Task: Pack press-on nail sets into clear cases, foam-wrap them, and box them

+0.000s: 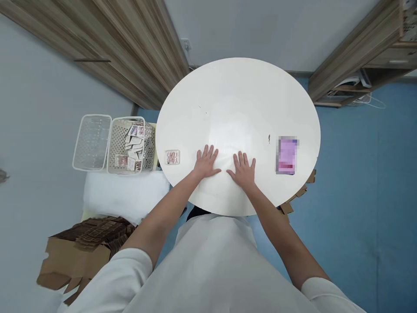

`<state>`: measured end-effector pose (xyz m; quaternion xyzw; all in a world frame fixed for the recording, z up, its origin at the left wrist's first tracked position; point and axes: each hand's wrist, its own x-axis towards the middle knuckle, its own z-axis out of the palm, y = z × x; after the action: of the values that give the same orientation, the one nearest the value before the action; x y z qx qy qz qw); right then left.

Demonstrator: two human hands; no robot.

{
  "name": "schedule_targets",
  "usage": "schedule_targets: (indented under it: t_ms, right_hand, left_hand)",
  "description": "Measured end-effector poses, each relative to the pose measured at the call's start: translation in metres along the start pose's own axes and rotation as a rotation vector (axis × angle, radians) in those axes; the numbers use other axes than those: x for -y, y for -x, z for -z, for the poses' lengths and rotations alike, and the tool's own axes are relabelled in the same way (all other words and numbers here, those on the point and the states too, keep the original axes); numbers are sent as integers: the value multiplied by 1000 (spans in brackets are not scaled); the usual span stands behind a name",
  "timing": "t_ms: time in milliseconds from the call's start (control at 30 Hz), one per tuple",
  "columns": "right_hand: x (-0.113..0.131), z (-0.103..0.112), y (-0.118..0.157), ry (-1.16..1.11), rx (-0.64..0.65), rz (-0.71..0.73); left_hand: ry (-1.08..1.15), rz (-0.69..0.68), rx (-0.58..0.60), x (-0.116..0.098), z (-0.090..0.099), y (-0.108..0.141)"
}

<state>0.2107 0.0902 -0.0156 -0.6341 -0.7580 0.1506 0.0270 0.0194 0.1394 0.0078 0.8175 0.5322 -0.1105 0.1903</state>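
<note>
Both palms rest flat on a white round table (237,95). My left hand (205,163) has its fingers spread and holds nothing. Beside it, a short gap away, my right hand (243,169) also lies open with fingers apart. To the left of my left hand is a small clear plastic case (172,157) with reddish-pink pieces inside, too small to make out. On the right part of the table lies a flat rectangular item (287,156), purple-pink and blurred into blocks.
Left of the table stands a white perforated basket (149,150) with its lid (92,143) swung open, holding several small packs and cards. A white bag (124,193) and flattened brown cardboard (76,261) lie nearer me. Wooden cabinets (130,43) flank the table.
</note>
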Motion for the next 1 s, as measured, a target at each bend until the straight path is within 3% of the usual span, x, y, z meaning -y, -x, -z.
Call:
schedule_targets:
  t_ms: [167, 333, 433, 500, 600, 667, 800, 900, 1000]
  right_hand:
    - [-7, 3, -12, 36, 37, -11]
    - [2, 18, -6, 26, 13, -45]
    - [32, 23, -9, -41, -67, -78]
    - [63, 19, -16, -138, -77, -64]
    - [115, 5, -31, -331, 39, 81]
    - [145, -5, -41, -426, 137, 146]
    - [187, -17, -55, -544, 265, 61]
    - [201, -21, -60, -656, 281, -24]
    - [203, -25, -57, -742, 256, -43]
  left_hand:
    - [11, -38, -3, 8, 4, -17]
    - [106, -67, -91, 9, -3, 9]
    - [240, -23, -218, 27, -5, 41]
    - [376, 126, -349, 49, -8, 65]
    - [613, 335, -576, 92, -14, 93]
    - [771, 438, -639, 119, -18, 101]
    - [1000, 525, -464, 153, -23, 96]
    - [1030, 475, -354, 160, -23, 88]
    - [1056, 448, -343, 157, -22, 87]
